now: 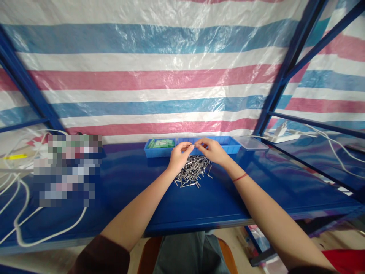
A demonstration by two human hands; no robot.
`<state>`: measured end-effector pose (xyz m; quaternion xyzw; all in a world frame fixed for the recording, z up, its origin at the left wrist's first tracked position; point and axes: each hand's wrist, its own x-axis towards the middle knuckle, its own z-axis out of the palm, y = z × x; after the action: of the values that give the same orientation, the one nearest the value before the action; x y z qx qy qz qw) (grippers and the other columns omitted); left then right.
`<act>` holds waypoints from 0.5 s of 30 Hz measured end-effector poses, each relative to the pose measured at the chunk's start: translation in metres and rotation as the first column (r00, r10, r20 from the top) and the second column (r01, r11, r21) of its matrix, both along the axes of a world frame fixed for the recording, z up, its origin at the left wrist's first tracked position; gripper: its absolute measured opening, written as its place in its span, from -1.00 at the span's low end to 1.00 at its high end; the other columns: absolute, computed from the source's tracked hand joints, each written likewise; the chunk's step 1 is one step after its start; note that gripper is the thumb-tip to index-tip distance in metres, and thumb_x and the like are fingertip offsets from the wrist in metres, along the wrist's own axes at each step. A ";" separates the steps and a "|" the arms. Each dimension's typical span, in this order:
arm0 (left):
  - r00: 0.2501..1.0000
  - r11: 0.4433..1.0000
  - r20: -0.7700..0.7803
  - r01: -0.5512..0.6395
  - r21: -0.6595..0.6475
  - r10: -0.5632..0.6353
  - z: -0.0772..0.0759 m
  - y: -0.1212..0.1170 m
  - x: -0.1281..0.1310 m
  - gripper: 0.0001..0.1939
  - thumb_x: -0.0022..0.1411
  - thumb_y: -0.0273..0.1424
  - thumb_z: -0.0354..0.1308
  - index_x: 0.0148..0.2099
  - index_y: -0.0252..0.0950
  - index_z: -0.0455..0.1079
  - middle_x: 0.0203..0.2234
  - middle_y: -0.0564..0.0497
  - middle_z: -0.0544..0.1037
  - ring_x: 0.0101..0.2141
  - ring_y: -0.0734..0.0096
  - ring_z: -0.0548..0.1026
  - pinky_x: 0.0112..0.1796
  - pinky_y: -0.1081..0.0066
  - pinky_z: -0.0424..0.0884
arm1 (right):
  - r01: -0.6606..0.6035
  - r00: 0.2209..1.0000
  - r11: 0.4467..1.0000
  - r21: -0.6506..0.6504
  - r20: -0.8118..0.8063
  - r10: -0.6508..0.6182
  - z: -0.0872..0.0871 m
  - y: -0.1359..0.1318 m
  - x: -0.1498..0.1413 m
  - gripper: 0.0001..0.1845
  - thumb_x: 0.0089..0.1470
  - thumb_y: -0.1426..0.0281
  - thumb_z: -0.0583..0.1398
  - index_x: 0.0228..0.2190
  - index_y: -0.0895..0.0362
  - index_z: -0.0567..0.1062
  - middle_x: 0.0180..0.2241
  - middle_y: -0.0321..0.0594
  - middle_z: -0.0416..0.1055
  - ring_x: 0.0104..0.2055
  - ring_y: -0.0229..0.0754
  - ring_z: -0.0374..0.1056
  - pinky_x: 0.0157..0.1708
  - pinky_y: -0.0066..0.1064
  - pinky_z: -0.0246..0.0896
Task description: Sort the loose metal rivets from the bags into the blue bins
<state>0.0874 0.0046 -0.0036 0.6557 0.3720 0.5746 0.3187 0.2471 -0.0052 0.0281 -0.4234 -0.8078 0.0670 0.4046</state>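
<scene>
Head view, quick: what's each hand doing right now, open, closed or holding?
Left hand: closed, pinching a small metal piece.
Right hand: closed, fingertips pinched at the same piece.

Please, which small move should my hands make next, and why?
Perhaps open the left hand slightly: its fingers and those of the right hand meet at one small metal piece, which looks thin enough for the right hand alone.
</scene>
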 end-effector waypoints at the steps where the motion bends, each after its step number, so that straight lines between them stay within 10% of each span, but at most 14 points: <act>1: 1.000 1.000 -0.019 -0.022 -0.002 0.022 0.001 0.000 0.000 -0.74 0.14 -0.29 0.14 -0.18 -0.37 0.44 -0.29 -0.09 0.56 -0.27 0.36 0.50 -0.19 0.39 0.39 | 0.032 0.999 0.999 0.011 0.016 -0.032 -0.002 0.003 0.000 -0.79 0.12 0.39 0.06 -0.36 0.19 0.48 -0.35 -0.16 0.46 -0.35 -0.23 0.33 -0.31 -0.42 0.20; 5: 0.965 0.991 -0.224 -0.129 0.033 0.133 0.005 -0.005 -0.003 -0.66 0.21 -0.26 0.06 -0.04 -0.34 0.40 -0.30 -0.07 0.56 -0.36 0.38 0.48 -0.26 0.39 0.39 | 0.271 0.956 0.958 0.093 0.090 -0.279 -0.008 0.015 -0.001 -0.75 0.15 0.40 0.03 -0.33 0.20 0.49 -0.33 -0.09 0.44 -0.27 -0.15 0.34 -0.23 -0.38 0.18; 9: 0.826 0.973 -0.559 0.059 0.222 0.078 0.009 -0.010 -0.008 -0.76 0.25 -0.38 -0.01 -0.19 -0.29 0.47 -0.34 -0.01 0.55 -0.32 0.38 0.47 -0.20 0.38 0.35 | 0.398 0.895 0.907 0.136 0.160 -0.417 -0.005 0.019 0.002 -0.71 0.15 0.40 0.01 -0.28 0.20 0.51 -0.27 -0.03 0.42 -0.22 -0.12 0.35 -0.21 -0.37 0.17; 15: 0.543 0.929 -0.835 0.257 0.266 0.088 0.007 -0.017 -0.013 -0.80 0.18 -0.46 0.01 -0.31 -0.24 0.48 -0.36 0.01 0.54 -0.27 0.30 0.45 -0.19 0.32 0.33 | 0.127 0.947 0.976 -0.175 0.313 -0.067 0.013 -0.002 0.023 -0.79 -0.09 0.52 0.11 -0.43 0.17 0.55 -0.38 -0.19 0.49 -0.37 -0.22 0.35 -0.31 -0.43 0.21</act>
<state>0.0745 -0.0126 0.0038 0.9129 0.3344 0.2340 0.0061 0.2703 -0.0073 0.0412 -0.5051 -0.8285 0.0585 0.2347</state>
